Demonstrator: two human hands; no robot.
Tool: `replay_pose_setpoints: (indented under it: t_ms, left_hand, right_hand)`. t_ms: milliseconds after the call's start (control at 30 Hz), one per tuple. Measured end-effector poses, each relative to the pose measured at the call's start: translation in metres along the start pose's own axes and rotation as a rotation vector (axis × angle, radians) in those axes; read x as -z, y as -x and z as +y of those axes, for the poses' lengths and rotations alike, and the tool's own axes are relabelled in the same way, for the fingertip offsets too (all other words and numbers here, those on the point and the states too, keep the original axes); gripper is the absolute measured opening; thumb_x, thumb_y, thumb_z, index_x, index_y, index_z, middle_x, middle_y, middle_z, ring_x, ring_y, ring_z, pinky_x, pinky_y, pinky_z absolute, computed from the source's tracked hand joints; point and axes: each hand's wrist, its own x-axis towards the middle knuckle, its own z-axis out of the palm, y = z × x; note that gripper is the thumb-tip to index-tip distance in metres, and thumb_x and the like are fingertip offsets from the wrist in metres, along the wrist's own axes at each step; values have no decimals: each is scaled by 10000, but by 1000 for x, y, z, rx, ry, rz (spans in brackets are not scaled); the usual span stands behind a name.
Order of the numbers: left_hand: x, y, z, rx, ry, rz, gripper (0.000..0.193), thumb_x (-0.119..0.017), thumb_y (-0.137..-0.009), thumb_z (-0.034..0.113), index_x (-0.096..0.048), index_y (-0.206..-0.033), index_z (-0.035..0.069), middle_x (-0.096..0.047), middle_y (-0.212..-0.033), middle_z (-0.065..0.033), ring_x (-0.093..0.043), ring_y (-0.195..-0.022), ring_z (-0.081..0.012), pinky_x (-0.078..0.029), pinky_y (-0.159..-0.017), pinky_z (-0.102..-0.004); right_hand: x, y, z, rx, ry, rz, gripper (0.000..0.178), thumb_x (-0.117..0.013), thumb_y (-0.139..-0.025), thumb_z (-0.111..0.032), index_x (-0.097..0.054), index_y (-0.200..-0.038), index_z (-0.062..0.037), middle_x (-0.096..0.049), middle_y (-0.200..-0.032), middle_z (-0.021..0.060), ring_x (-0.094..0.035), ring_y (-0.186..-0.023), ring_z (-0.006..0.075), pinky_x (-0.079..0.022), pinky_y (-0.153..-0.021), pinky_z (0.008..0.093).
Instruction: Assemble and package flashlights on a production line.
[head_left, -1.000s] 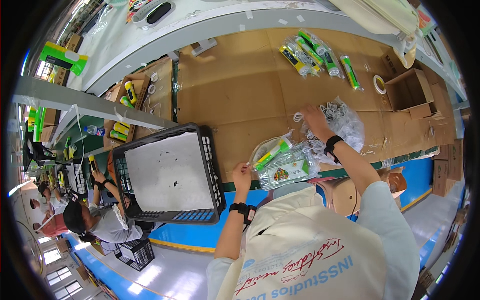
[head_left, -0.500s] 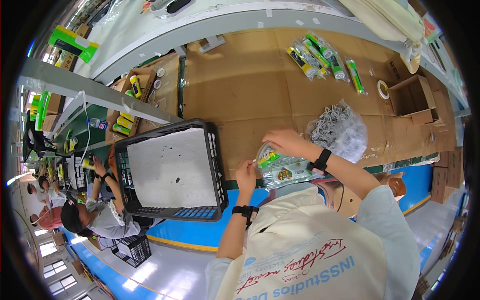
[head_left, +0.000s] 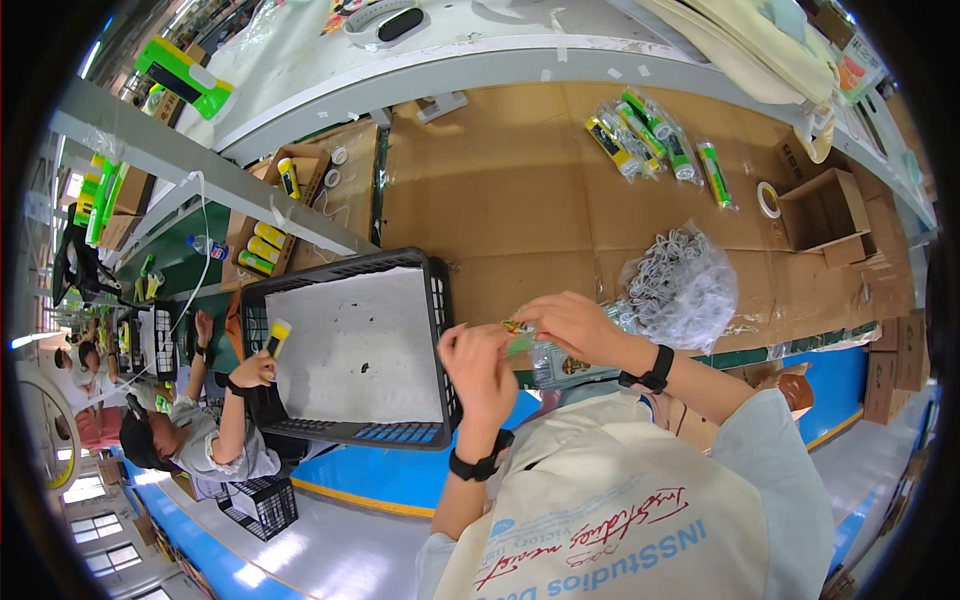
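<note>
the bagged green torch sits at the near edge of the table, its end pinched by the right hand; whether the left hand grips, i cannot tell. probably light, stiff, slippery-skinned; best held mid-barrel.

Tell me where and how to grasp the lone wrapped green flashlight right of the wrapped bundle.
Probably around the middle of the lone flashlight, from above and its right: it lies flat on the cardboard, a slim, straight barrel, with the bundle close on its left.
</note>
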Motion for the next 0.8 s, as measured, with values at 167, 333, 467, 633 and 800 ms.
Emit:
replay_pose_setpoints:
  t_ms: [167, 333, 467, 633, 800]
  left_hand:
    - [35, -5, -11, 406, 241, 278, 26, -524, -840, 2, -523, -815, 8, -586, -858, -86, -535, -805, -206, -428, -750, -304]
    - [31, 48, -69, 690, 206, 4, 102, -545, -860, 52, -521, -943, -3, -586, -874, -95, -547, -783, -194, -432, -740, -291]
    - [22, 61, -35, 792, 119, -162, 347, -599, -857, 145, -499, -1156, 0, -595, -929, -150, -578, -857, -258, -459, -786, -351]
    - [50, 95, -31, 844, 154, -609, 455, -617, -853, 248, -484, -1209, 0, -600, -1060, -197, -586, -966, -301, -469, -820, -366]
    - [75, 93, -59, 883, 144, -477, 384, -607, -857, 256, -530, -1136, 4, -618, -1032, -191, -601, -923, -310, -476, -778, -372]
  right_hand:
    - [14, 54, 34, -166, 35, -246, 189, -536, -881, -156, -550, -1038, -52, -606, -991, 91, -574, -995, 260, -445, -736, 360]
    - [1, 78, 49, -502, -383, -339, 138, -465, -935, -157, -506, -977, -33, -601, -867, 129, -646, -817, 230, -463, -616, 372]
    - [-8, 126, 125, -963, -604, -396, 187, -448, -962, -205, -475, -954, -21, -599, -719, 106, -652, -635, 173, -479, -475, 291]
    - [27, 116, 218, -1267, -918, -453, 299, -538, -913, -314, -498, -998, -30, -640, -804, 136, -654, -678, 247, -553, -590, 301]
    - [45, 194, 340, -1067, -1085, 642, 259, -490, -919, -284, -542, -956, -32, -627, -848, 91, -615, -789, 206, -524, -712, 299]
